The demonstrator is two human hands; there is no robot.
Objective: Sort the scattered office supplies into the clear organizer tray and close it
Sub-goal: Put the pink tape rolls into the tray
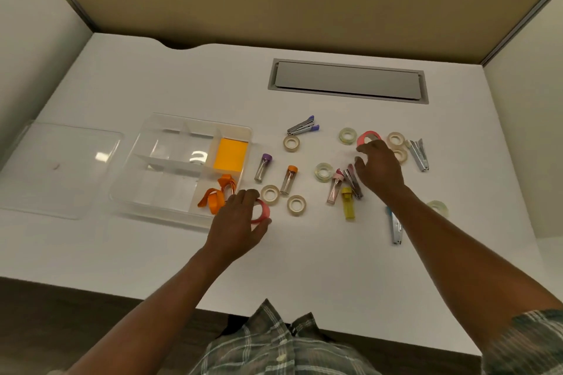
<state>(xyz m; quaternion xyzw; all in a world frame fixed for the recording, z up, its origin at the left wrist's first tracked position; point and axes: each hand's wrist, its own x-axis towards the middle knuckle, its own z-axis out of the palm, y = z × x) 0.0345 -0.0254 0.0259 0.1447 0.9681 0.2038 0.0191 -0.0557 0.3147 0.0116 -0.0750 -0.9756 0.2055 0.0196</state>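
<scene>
The clear organizer tray [152, 173] lies open at the left, holding an orange sticky-note pad [230, 155] and orange tape rings [217, 195]. My left hand [236, 222] grips a pink tape ring [262, 211] just right of the tray's near corner. My right hand [379, 166] reaches over the scattered pile, fingers curled at a second pink tape ring [368, 136]; I cannot tell whether it grips it. Several clear tape rolls [291, 143], small capped tubes [263, 166] and mini staplers [303, 126] lie scattered on the white desk.
The tray's clear lid [58, 167] lies flat to the left of the tray. A grey cable hatch [347, 81] is set into the desk at the back. Partition walls enclose the desk at the back and on both sides.
</scene>
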